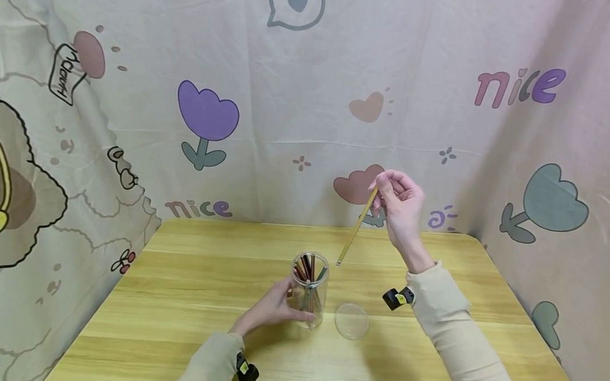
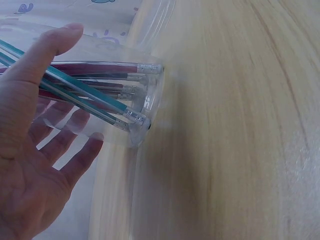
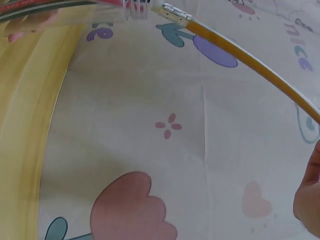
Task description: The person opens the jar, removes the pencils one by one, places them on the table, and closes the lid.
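A clear jar (image 1: 317, 299) stands upright on the table, holding several pencils (image 2: 95, 95) in red, teal and dark colours with metal ends down at its base. My left hand (image 1: 277, 306) grips the jar from the left, thumb across the near side and fingers behind. Up above and to the right of the jar, my right hand (image 1: 401, 205) pinches a yellow pencil (image 1: 357, 228) near its upper end. That pencil slants down to the left, its metal-banded eraser end (image 3: 172, 12) just right of the jar's mouth in the head view.
A round clear lid (image 1: 352, 321) lies on the wooden table (image 1: 200, 277) just right of the jar. A patterned curtain (image 1: 290, 96) hangs behind the table and along both sides. Each wrist wears a small black camera (image 1: 398, 299).
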Motion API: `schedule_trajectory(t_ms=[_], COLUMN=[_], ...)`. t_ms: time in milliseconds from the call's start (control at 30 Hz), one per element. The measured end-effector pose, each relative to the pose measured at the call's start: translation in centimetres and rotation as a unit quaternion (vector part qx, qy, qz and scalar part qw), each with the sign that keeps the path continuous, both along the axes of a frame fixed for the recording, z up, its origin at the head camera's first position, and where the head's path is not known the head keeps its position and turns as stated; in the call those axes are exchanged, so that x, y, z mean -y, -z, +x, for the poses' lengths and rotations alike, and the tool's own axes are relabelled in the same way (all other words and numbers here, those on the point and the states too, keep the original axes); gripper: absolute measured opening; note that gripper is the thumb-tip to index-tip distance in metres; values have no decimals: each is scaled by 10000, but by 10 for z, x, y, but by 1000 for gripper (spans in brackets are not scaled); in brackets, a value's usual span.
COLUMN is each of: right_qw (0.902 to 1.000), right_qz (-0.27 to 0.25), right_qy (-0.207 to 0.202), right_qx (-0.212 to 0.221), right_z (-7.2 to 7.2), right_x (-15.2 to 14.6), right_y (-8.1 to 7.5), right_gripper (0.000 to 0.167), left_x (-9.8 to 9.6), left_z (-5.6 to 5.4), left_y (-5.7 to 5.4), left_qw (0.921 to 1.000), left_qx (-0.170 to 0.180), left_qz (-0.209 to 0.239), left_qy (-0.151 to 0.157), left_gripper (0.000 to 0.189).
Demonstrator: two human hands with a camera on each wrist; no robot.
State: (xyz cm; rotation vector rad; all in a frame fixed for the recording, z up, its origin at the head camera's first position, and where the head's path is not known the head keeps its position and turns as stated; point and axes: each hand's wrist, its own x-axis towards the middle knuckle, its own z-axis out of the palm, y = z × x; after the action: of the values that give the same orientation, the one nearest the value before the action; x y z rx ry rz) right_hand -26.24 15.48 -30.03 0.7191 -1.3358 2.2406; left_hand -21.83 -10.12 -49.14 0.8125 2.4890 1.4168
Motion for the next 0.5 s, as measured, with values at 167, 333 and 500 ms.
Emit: schedule_trajectory(t_ms=[167, 333, 500], right_qw=[9987, 9923, 9836], right_qz=[175, 674, 1096], right_qy=[325, 533, 628], right_qx=[356, 896, 1292], right_z=[-5, -11, -16], right_x=[-11, -22, -30], right_y=[9, 31, 56], right_gripper=[9, 5, 5], left_x=[0, 0, 0], left_z=[-1, -1, -1], left_y=[0, 0, 1], left_qw=[10000, 10000, 10000], left_qx=[-52, -85, -53], left_qz=[7, 27, 67], left_qy=[9, 31, 18], left_gripper=[89, 90, 89])
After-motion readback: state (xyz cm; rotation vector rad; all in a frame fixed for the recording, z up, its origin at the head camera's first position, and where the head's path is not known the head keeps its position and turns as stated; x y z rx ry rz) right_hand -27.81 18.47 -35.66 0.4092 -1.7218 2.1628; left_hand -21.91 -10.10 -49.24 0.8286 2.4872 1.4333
